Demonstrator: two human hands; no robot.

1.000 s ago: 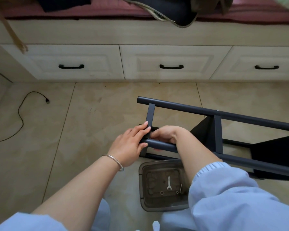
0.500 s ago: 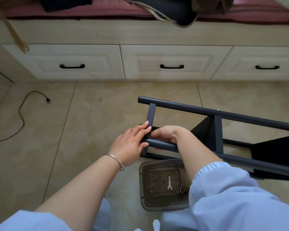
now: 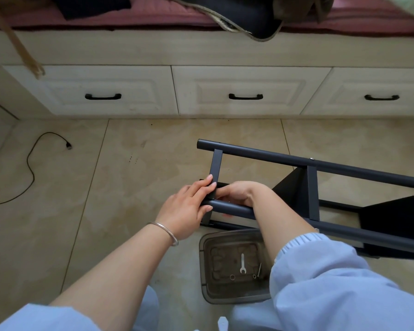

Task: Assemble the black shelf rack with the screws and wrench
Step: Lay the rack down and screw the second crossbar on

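Note:
The black shelf rack [image 3: 311,187] lies on its side on the tiled floor, its long tubes running from the centre to the right edge. My left hand [image 3: 188,206] grips the left end of the near tube, fingers laid over the short cross bar and thumb under the tube. My right hand [image 3: 237,192] reaches behind that tube at the same joint with curled fingers; what it holds is hidden. A small silver wrench [image 3: 242,263] lies in the clear plastic box [image 3: 207,295] below the rack, beside a screw [image 3: 259,271] and a washer [image 3: 232,277].
A bed base with three white drawers [image 3: 244,91] runs across the back. A black cable [image 3: 30,168] trails over the floor at the left. Bare tile lies left of the rack. My light blue sleeves fill the bottom of the view.
Both hands stay at the same joint of the rack. The left fingers have shifted only slightly along the cross bar.

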